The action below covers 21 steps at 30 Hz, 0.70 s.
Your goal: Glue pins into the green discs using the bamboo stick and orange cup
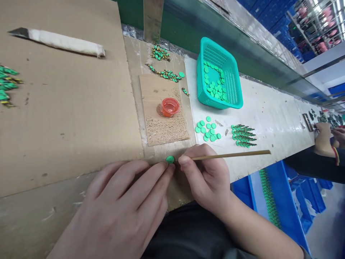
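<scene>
Green disc (170,159) pinched at tips of left fingers (157,173); right fingers (192,172), closed round stick (234,155), near.

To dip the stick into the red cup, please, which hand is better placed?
Probably the right hand: it grips the stick, while the left hand touches a green disc.

Dark clothing and bare hands were noted in the head view.
A black garment (185,230) was seen at the lower middle, its plain cloth broken by soft creases. A dark sleeve edge (306,253) was glimpsed near the lower right corner, mostly cut off by the frame; its material could not be made out. The right forearm (258,226) was left uncovered. The left hand (126,208) and right hand (207,176) were seen bare, with slim fingers; a short nail was made out on the right thumb.
</scene>
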Available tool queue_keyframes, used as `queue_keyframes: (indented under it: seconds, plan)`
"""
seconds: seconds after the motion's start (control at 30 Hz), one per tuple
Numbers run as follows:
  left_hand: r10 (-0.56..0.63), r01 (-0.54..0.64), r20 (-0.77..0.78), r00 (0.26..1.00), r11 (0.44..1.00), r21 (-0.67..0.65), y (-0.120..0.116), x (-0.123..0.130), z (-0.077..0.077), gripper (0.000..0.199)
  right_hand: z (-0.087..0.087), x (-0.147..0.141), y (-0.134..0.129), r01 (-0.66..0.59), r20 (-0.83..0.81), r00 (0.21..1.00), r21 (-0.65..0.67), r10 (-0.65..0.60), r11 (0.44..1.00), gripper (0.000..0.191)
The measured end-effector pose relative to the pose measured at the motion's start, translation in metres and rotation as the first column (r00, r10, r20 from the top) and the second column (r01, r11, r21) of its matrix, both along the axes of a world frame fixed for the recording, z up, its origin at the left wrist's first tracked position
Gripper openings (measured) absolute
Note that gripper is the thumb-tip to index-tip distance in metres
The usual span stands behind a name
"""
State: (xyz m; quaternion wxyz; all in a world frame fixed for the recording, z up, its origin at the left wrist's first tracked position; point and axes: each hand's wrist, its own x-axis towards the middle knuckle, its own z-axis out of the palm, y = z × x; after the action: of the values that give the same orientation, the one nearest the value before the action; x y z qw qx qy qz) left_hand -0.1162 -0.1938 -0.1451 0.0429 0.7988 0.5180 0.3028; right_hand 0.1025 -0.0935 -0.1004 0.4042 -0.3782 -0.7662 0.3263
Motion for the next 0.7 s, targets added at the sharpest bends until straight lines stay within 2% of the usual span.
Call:
queue_keyframes:
  seconds: [0.7]
  plan:
    - [0.024, -0.024, 0.036, 0.999, 1.0, -0.02, -0.0025, 0.0014, 0.0014, 0.026, -0.0013, 0.0001, 0.0, -0.002, -0.008, 1.0, -0.018, 0.002, 1.0, 0.017]
